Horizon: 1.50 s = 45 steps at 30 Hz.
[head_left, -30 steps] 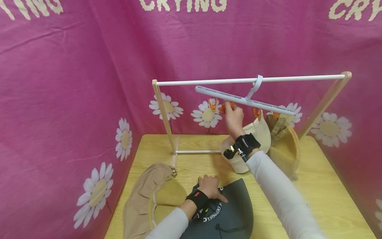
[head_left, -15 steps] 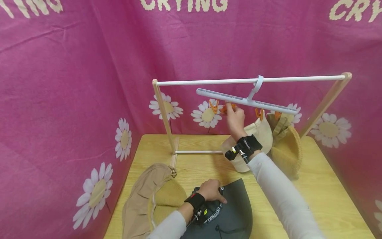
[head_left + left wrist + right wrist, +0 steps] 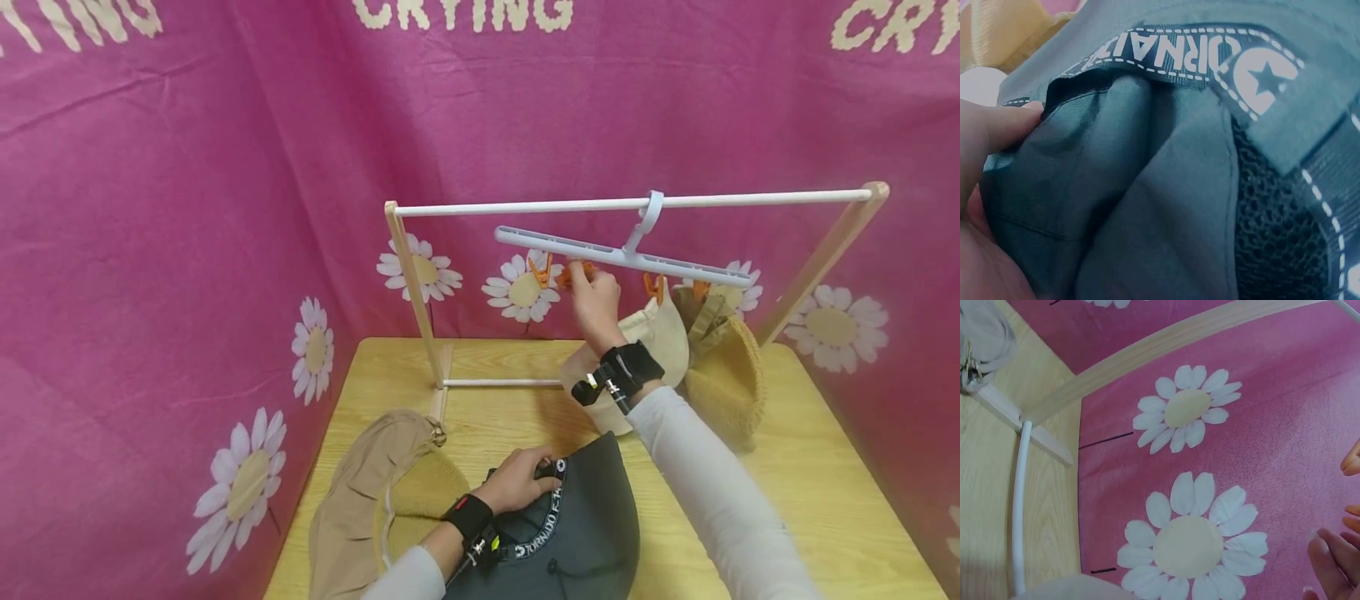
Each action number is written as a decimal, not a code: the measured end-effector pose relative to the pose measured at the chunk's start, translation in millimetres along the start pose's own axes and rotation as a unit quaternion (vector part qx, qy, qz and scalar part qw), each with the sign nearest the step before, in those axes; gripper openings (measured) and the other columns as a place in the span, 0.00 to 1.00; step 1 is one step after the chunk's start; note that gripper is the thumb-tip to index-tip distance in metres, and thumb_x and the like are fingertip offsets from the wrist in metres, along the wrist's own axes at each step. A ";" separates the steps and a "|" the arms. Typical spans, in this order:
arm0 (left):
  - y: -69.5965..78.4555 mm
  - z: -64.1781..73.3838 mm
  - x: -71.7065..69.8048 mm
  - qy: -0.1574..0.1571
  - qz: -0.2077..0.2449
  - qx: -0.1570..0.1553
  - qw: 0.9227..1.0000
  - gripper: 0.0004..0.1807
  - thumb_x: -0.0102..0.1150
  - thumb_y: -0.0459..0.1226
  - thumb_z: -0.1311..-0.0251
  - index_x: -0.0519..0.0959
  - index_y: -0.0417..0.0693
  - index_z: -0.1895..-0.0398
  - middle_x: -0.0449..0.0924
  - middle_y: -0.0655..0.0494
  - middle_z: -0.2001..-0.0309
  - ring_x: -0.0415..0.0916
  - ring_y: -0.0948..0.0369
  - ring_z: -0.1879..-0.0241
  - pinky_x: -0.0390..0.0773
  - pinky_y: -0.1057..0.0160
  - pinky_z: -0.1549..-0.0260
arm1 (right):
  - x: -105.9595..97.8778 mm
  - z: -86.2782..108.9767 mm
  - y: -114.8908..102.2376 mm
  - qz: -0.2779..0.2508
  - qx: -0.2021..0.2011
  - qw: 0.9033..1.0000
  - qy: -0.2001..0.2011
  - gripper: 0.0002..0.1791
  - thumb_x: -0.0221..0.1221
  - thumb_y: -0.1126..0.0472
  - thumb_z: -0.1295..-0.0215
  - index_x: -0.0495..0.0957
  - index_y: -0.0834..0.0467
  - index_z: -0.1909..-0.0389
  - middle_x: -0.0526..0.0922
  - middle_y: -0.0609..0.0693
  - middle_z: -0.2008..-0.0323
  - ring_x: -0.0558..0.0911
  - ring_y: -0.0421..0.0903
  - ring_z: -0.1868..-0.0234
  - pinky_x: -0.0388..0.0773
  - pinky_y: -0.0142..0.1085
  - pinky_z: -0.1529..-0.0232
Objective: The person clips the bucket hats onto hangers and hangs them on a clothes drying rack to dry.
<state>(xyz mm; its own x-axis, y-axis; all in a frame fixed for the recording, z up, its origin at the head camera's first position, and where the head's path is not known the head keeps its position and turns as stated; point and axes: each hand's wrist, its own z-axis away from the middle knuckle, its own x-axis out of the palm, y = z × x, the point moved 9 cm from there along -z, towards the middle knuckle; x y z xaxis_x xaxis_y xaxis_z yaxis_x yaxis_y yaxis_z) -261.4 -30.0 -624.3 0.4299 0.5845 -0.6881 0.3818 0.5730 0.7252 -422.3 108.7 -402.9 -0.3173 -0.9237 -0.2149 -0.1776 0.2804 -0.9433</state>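
Note:
A dark grey hat lies crown opening up at the table's front, its inner band lettered in white. My left hand grips the hat's rim, with the thumb at the inner band in the left wrist view. My right hand pinches an orange clip under the pale blue hanger. Left of it hangs another orange clip. The hanger tilts down to the right. From its right half hang a cream hat and a tan-yellow hat, both held by orange clips.
A wooden stand with a white rod carries the hanger. At the front left of the wooden table lies a tan hat with a yellow woven part. Pink daisy-print cloth surrounds the table.
My left hand has shifted from lying over the dark grey hat to gripping its rim, and the brim's far tip has risen. The hanger's left end has dipped slightly.

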 end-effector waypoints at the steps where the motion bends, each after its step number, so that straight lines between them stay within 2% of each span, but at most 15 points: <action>1: 2.2 1.4 -2.2 0.004 0.002 0.001 1.000 0.12 0.69 0.41 0.32 0.81 0.50 0.50 0.87 0.58 0.55 0.82 0.67 0.54 0.80 0.65 0.54 | -0.4 -0.1 -1.2 0.012 -0.008 1.000 0.002 0.29 0.52 0.43 0.22 0.87 0.64 0.65 0.89 0.59 0.64 0.86 0.56 0.55 0.72 0.31 0.62; 6: 7.8 6.1 -11.7 0.025 0.015 -0.011 1.000 0.14 0.70 0.43 0.32 0.81 0.52 0.47 0.88 0.56 0.51 0.84 0.64 0.50 0.81 0.63 0.51 | -5.0 -2.3 -11.8 0.100 -0.061 0.993 0.031 0.31 0.50 0.43 0.21 0.87 0.62 0.71 0.87 0.60 0.70 0.83 0.56 0.63 0.72 0.41 0.62; 10: 10.8 11.2 -20.8 0.040 0.031 -0.026 0.998 0.19 0.70 0.43 0.33 0.82 0.51 0.41 0.88 0.57 0.49 0.83 0.66 0.50 0.80 0.63 0.51 | -8.9 -1.5 -19.5 0.154 -0.090 0.983 0.052 0.30 0.49 0.45 0.22 0.85 0.61 0.75 0.83 0.58 0.77 0.84 0.62 0.64 0.75 0.52 0.61; 15: 17.4 20.2 -39.3 0.094 0.038 -0.016 0.995 0.19 0.69 0.44 0.31 0.84 0.52 0.40 0.88 0.60 0.51 0.81 0.69 0.55 0.80 0.65 0.55 | -9.6 0.2 -26.5 0.182 -0.116 0.975 0.053 0.29 0.48 0.49 0.21 0.83 0.62 0.78 0.76 0.55 0.83 0.83 0.64 0.68 0.74 0.56 0.64; 19: 20.9 26.8 -53.2 0.133 0.037 -0.016 0.990 0.19 0.67 0.48 0.30 0.84 0.53 0.40 0.88 0.59 0.49 0.83 0.69 0.53 0.80 0.66 0.56 | -9.1 0.6 -31.2 0.202 -0.131 0.969 0.055 0.29 0.47 0.53 0.21 0.75 0.61 0.85 0.70 0.54 0.85 0.80 0.65 0.73 0.73 0.58 0.66; 22: 23.0 31.6 -61.8 0.153 0.023 -0.019 0.988 0.19 0.67 0.50 0.30 0.85 0.53 0.41 0.89 0.58 0.53 0.82 0.70 0.60 0.78 0.68 0.61 | -9.0 1.2 -33.0 0.215 -0.136 0.965 0.055 0.29 0.47 0.53 0.21 0.70 0.59 0.87 0.69 0.55 0.85 0.79 0.66 0.73 0.73 0.60 0.66; 28: 29.9 41.8 -74.0 0.190 -0.011 -0.007 0.982 0.18 0.68 0.48 0.31 0.86 0.52 0.43 0.85 0.61 0.68 0.69 0.73 0.79 0.69 0.70 0.75 | -10.1 3.2 -33.4 0.232 -0.143 0.961 0.048 0.30 0.45 0.51 0.19 0.66 0.58 0.87 0.64 0.52 0.86 0.76 0.64 0.76 0.70 0.56 0.70; 32: 39.1 49.1 -85.2 0.215 -0.023 0.001 0.976 0.17 0.69 0.45 0.31 0.86 0.50 0.44 0.79 0.62 0.76 0.59 0.73 0.87 0.61 0.71 0.81 | -11.9 3.8 -34.4 0.252 -0.148 0.956 0.033 0.31 0.44 0.50 0.18 0.65 0.57 0.86 0.61 0.50 0.86 0.73 0.61 0.79 0.67 0.53 0.74; 39: 57.8 56.9 -114.7 0.276 -0.064 0.019 0.959 0.15 0.72 0.42 0.34 0.86 0.47 0.49 0.79 0.62 0.78 0.52 0.76 0.88 0.59 0.71 0.83 | -18.0 3.9 -37.7 0.280 -0.158 0.947 0.015 0.30 0.46 0.46 0.17 0.66 0.56 0.82 0.64 0.51 0.84 0.75 0.61 0.76 0.67 0.52 0.76; 42: 62.3 58.7 -124.3 0.286 -0.087 0.008 0.954 0.15 0.71 0.42 0.34 0.86 0.46 0.48 0.76 0.61 0.82 0.53 0.75 0.88 0.58 0.70 0.84 | -20.3 4.6 -36.9 0.281 -0.161 0.946 0.011 0.29 0.47 0.46 0.17 0.67 0.56 0.81 0.65 0.51 0.83 0.74 0.60 0.77 0.65 0.50 0.76; 45: 66.0 60.5 -131.4 0.294 -0.107 -0.003 0.950 0.16 0.72 0.43 0.35 0.86 0.46 0.49 0.79 0.60 0.81 0.57 0.73 0.87 0.59 0.70 0.84 | -22.3 6.1 -36.0 0.282 -0.164 0.945 0.010 0.28 0.49 0.47 0.17 0.68 0.56 0.81 0.66 0.51 0.84 0.73 0.59 0.78 0.64 0.49 0.76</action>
<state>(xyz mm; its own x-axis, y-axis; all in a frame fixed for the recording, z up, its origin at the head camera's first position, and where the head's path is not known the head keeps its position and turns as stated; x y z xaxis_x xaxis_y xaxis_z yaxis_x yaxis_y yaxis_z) -243.2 -103.8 -484.7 -0.1878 0.6735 -0.7149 0.4041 0.7164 0.5688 -403.1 117.7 -365.7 -0.4645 -0.5989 -0.6524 -0.2541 0.7958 -0.5497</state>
